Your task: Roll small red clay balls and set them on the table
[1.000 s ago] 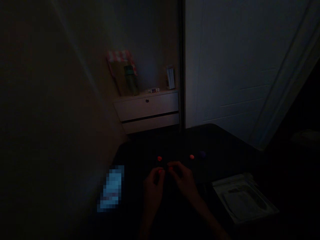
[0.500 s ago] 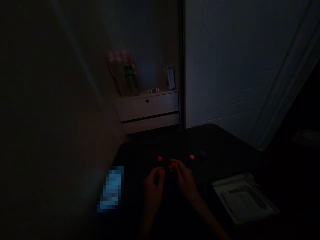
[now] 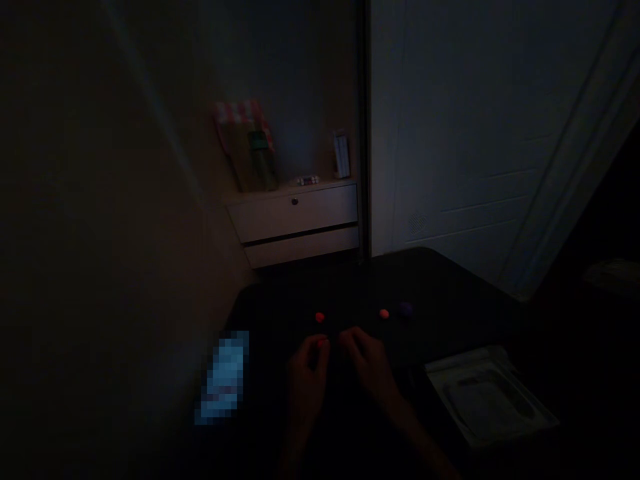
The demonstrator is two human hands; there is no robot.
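Observation:
The scene is very dark. My left hand (image 3: 306,363) is closed in a pinch on a small red lump (image 3: 321,343), which looks like soft modelling clay. Just to its right, my right hand (image 3: 367,357) has its fingers curled together; the red lump seen there earlier is now almost wholly hidden by them. The two hands are apart, low over the black table (image 3: 440,287). Beyond my left hand lies another red lump (image 3: 319,317) of uneven shape. Past my right hand rest a pinkish-orange ball (image 3: 384,314) and a larger dark purple ball (image 3: 405,310), side by side.
A lit, pixelated screen (image 3: 223,380) is at the left. A pale, clear-looking packet (image 3: 490,397) lies at the lower right. Behind the table, a drawer unit (image 3: 300,220) carries a green-capped bottle (image 3: 261,160), and a white door (image 3: 460,133) stands at the right.
My right hand turned its fingers up, showing the red lump, then curled them down again so the lump is covered. My left hand and the lumps on the table stay put.

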